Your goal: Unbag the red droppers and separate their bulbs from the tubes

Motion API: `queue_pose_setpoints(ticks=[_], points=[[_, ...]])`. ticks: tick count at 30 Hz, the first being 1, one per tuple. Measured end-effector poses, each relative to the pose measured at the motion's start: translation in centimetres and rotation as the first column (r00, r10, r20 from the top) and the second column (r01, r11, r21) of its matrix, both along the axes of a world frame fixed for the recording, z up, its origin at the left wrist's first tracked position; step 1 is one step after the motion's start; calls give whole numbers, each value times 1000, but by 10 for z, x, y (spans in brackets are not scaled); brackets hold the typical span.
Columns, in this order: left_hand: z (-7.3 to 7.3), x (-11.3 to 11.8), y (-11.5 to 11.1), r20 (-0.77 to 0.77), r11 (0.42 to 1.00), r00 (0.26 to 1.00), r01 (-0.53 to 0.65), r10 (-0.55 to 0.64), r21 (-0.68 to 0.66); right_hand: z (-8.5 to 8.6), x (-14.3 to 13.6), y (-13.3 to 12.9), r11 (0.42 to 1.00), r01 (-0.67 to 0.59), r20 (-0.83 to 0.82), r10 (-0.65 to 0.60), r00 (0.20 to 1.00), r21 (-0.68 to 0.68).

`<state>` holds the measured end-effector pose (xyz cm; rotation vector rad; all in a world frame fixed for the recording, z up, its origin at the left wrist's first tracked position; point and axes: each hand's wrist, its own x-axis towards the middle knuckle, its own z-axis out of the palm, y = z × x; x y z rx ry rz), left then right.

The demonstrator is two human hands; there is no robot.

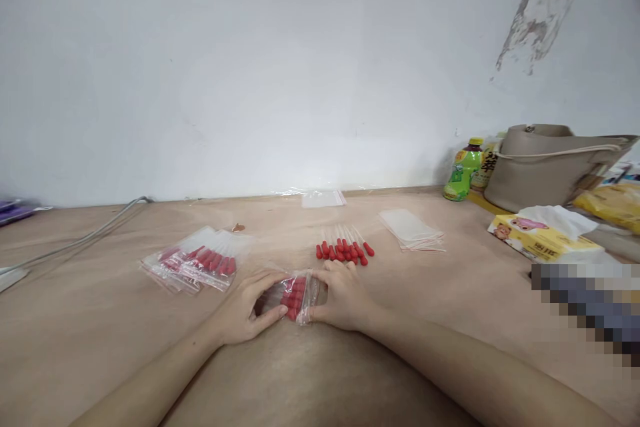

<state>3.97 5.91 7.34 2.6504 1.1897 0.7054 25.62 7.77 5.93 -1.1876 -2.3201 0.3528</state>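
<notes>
A clear zip bag [309, 297] holding several red-bulbed droppers [294, 295] lies sideways between my hands at the front middle. My left hand [247, 310] grips its left part, fingers on the far edge and thumb on the near one. At the bag's right end, by the zip strip, my right hand [343, 297] pinches the plastic. Just beyond the right hand is a loose bunch of the same droppers [345, 251], red bulbs toward me and thin clear stems pointing away. Filled zip bags [203, 260] overlap in a pile to the left.
Flat zip bags [413, 230] lie stacked at right, and another plastic piece [323, 199] rests against the wall. Farther right are a green bottle [463, 170], a grey-beige bag [530, 170] and a tissue pack [547, 237]. A grey cable [95, 235] crosses the left side.
</notes>
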Motion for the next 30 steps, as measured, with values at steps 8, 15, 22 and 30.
queue_pose_setpoints(ticks=[8, 15, 22, 30], points=[[-12, -6, 0, 44, 993, 996, -78, 75, 93, -4, -8, -1, 993, -113, -296, 96, 950, -42], [-15, -7, 0, 33, 993, 996, -85, 83, 78, -5, -14, -3, 981, -170, -319, 133, 938, -92], [-13, -8, 1, -31, 995, 994, -104, 104, -2, -7, -18, 0, 976, -188, -361, 138, 922, -108], [-6, -5, -1, -60, 986, 985, -161, 159, -35, -11, -7, 10, 900, -294, -556, 71, 828, -322]])
